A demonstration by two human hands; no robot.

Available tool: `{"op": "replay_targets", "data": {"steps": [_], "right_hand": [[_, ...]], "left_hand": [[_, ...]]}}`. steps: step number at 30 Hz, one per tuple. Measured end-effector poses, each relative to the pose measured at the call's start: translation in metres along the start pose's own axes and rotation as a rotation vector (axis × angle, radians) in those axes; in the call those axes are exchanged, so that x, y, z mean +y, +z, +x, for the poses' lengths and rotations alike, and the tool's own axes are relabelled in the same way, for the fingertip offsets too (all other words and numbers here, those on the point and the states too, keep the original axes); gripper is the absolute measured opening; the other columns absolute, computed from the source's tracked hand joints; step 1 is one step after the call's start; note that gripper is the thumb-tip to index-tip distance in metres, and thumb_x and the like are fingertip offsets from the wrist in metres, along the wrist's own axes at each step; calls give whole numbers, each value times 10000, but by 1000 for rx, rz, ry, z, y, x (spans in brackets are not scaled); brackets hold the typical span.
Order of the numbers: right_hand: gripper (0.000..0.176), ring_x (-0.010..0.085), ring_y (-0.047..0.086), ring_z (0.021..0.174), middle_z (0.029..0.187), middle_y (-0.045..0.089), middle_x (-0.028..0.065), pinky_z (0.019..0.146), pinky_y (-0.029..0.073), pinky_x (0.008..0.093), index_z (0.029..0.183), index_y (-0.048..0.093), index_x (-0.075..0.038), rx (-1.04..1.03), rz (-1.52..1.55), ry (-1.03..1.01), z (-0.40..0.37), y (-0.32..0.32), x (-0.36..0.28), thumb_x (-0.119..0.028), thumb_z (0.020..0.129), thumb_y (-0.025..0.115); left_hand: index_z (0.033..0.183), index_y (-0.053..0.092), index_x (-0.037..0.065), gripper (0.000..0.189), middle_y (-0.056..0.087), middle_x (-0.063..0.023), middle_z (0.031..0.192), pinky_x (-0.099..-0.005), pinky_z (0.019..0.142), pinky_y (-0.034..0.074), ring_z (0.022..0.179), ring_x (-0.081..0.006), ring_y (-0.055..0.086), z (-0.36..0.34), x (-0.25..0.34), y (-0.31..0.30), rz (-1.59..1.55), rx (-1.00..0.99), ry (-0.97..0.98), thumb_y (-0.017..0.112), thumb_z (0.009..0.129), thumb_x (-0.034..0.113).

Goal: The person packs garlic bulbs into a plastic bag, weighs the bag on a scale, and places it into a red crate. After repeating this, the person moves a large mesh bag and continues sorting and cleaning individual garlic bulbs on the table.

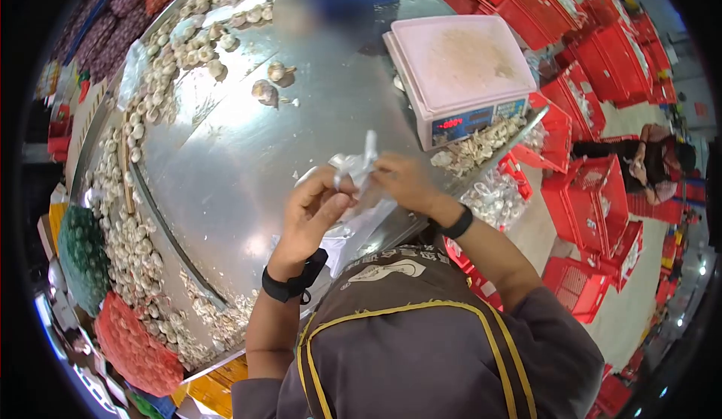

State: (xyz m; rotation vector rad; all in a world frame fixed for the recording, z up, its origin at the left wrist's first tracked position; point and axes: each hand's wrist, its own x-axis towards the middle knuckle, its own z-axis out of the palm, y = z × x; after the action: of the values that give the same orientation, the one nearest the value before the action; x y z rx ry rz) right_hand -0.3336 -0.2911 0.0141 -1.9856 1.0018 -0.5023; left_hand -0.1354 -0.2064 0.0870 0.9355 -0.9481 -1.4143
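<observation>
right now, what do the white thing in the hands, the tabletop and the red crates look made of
White thing: probably thin plastic film; it's crinkled and partly see-through. Tabletop: likely bare metal, smooth, with bright grey reflections. Red crates: apparently moulded plastic, fairly glossy, some walls perforated.

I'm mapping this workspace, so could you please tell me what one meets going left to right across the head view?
Green mesh sack, red mesh sack, left hand, right hand, right wrist's black band, bystander.

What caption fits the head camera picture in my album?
Left hand and right hand hold white plastic at a metal table with a scale and garlic.
</observation>
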Motion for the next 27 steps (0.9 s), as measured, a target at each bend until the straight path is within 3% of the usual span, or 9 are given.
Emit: {"op": "replay_targets", "data": {"steps": [2, 4, 9, 11, 14, 18, 23, 26, 27], "right_hand": [[172, 265, 604, 711, 780, 604, 118, 659, 472, 346, 864, 637, -22, 50, 73, 25, -22, -52, -12, -194, 873, 628], [168, 257, 596, 683, 751, 595, 125, 628, 463, 344, 827, 642, -18, 211, 98, 4, -54, -93, -29, -183, 862, 648], [161, 304, 616, 738, 812, 632, 136, 641, 475, 368, 876, 675, -33, 155, -365, 301, -131, -171, -55, -187, 832, 669], [203, 328, 627, 798, 862, 647, 141, 672, 484, 394, 957, 683, -55, -23, -610, 564, -147, -186, -54, -206, 822, 667], [265, 320, 636, 842, 905, 655, 143, 707, 488, 400, 1048, 670, -81, 170, -526, 484, -153, -183, -32, -219, 822, 661], [418, 222, 638, 947, 1025, 660, 114, 825, 496, 326, 1226, 598, -83, 40, -123, 420, -103, -143, -7, -158, 825, 689], [741, 238, 492, 1223, 1346, 485, 187, 945, 472, 346, 1420, 391, -79, -252, 463, 240, -26, -2, 57, -201, 789, 761], [669, 226, 515, 1197, 1317, 514, 193, 952, 471, 346, 1374, 427, -16, -340, 459, 231, 8, 69, 89, -182, 810, 748], [632, 206, 539, 1156, 1277, 547, 161, 945, 474, 336, 1349, 448, -5, -487, 699, 316, 19, 73, 78, -168, 815, 743]], "left_hand": [[1062, 601, -1, 179, 578, -61, 1059, -262, 752, 472, 871, -115, 569, 3, -3, 2, 77, 46, 3, 615, 894, 59], [1097, 609, 36, 223, 581, -59, 1106, -270, 733, 480, 836, -124, 578, 8, -26, -4, 560, 165, -73, 625, 876, 52], [1125, 611, 58, 316, 598, -110, 1110, -348, 707, 519, 786, -253, 635, -2, -111, 16, 848, -232, -192, 662, 842, 190], [1114, 619, 70, 315, 645, -121, 1027, -374, 705, 507, 787, -300, 630, -7, -152, 14, 1184, -332, 2, 668, 828, 193], [1017, 640, 54, 254, 647, -141, 934, -416, 703, 498, 827, -334, 631, 2, -173, -4, 1265, -493, -220, 653, 830, 225], [945, 615, 34, 150, 640, -159, 854, -421, 650, 496, 715, -335, 627, 4, -158, -32, 937, -117, -206, 601, 864, 160], [983, 590, 46, 174, 576, 6, 752, -220, 565, 439, 639, -71, 543, -11, -112, -56, 266, -30, -496, 540, 963, 211], [975, 586, 41, 179, 582, 1, 759, -226, 568, 439, 660, -84, 549, -27, -92, -78, 144, 37, -458, 536, 964, 212], [979, 589, 50, 172, 583, 0, 765, -225, 570, 436, 678, -84, 549, -34, -85, -83, 133, 81, -444, 533, 967, 211]]}}
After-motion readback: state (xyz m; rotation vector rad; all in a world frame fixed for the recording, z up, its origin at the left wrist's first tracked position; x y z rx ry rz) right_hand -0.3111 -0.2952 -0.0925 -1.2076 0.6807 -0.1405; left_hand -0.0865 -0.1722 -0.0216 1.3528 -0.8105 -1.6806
